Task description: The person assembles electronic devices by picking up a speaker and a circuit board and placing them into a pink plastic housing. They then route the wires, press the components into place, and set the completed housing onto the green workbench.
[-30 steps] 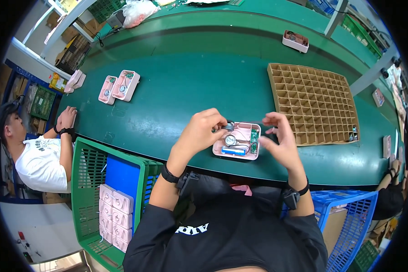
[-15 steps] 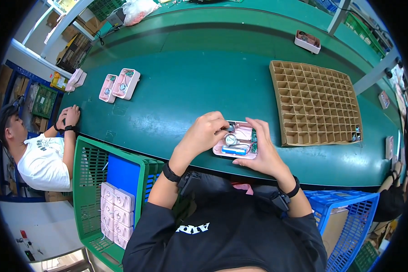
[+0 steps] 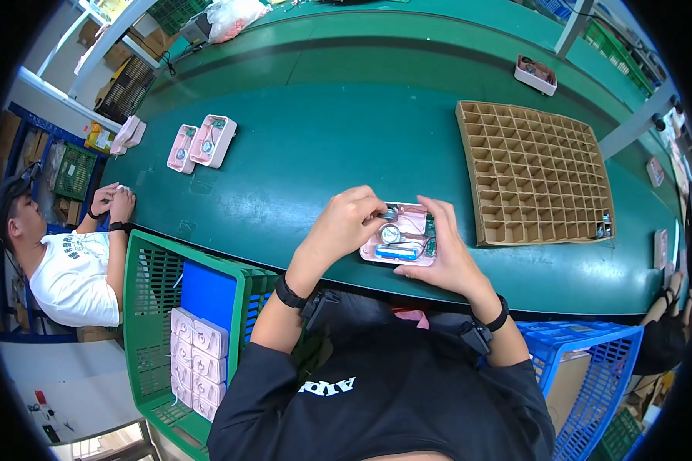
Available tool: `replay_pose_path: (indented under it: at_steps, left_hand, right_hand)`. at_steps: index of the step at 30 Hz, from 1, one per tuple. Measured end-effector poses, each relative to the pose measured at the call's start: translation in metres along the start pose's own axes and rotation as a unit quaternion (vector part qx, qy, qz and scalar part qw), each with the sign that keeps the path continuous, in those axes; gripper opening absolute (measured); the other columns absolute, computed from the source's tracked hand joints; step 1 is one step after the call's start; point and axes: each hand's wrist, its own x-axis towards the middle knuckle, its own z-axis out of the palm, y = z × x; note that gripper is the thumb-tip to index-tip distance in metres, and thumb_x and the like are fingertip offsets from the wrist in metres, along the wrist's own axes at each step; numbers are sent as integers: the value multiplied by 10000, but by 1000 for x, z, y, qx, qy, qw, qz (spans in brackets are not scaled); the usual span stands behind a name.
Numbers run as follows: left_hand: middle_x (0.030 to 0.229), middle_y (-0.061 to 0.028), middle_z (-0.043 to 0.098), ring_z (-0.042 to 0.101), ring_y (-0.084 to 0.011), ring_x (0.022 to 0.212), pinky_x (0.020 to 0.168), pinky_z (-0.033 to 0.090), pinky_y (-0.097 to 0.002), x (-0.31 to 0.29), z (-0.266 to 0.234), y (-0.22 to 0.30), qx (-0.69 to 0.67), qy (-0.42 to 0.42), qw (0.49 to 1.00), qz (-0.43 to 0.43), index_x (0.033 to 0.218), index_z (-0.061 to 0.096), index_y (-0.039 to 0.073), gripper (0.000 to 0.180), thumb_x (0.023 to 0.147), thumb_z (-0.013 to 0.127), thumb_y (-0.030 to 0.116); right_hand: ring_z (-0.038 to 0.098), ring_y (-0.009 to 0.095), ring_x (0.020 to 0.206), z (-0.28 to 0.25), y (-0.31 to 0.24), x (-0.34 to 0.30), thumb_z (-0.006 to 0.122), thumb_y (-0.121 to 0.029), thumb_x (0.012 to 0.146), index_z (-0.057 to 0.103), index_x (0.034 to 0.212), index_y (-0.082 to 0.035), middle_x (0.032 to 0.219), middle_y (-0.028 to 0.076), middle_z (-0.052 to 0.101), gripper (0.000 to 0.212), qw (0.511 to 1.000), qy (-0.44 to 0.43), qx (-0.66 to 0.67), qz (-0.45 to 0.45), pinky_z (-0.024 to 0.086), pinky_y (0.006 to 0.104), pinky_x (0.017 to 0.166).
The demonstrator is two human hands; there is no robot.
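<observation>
"Case (image 3: 415,221): position and progress?"

"On the table (image 3: 307,154), by the near edge. Left hand (image 3: 346,223) narrow, apparently pinching a dark disc (image 3: 392,215). Silver disc (image 3: 390,233), battery (image 3: 397,252) and board (image 3: 430,244) already lie inside."

"Fastened down?"

"Cannot tell from this view. Right hand (image 3: 447,250) spread, holding the case's right end."

"Outstanding?"

"Dark disc evidently not yet released; case open."

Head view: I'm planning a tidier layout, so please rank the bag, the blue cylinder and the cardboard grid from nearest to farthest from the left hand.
1. Blue cylinder: in the pink case, just right of the left hand.
2. Cardboard grid: on the table, farther right.
3. Bag: far back, at the upper left.
</observation>
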Motion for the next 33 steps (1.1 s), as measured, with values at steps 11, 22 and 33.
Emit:
replay_pose_path:
  at_steps: [11, 22, 33]
  left_hand:
    - [891, -141, 689, 683, -347, 876, 771, 574, -458, -1, 3, 2, 95, -27, 994, 48, 895, 733, -10, 115, 790, 761, 28]
    - [916, -134, 650, 649, -349, 905, 798, 551, -471, -10, 7, 3, 122, -3, 992, 26, 910, 719, 17, 91, 819, 732, 14]
    - [1366, -121, 552, 496, -364, 1315, 1103, 403, -527, -29, 32, 71, 96, -6, 991, 95, 1157, 716, 105, 538, 674, 933, 199]
  right_hand:
    - [459, 411, 1407, 1, 1, 0, 1016, -324, 633, 328, 1590, -36, 1488, 226, 406, 1213, 1000, -2, -10, -8, 408, 475, 1195]
    - [511, 379, 1361, -51, -14, 19, 826, -87, 834, 493, 1490, -71, 1404, 180, 493, 736, 992, -110, -50, -34, 459, 455, 1139]
    - [627, 312, 1084, -98, -20, 76, 765, 13, 811, 707, 1058, -87, 1163, 81, 618, 273, 912, -312, -191, -185, 545, 436, 876]
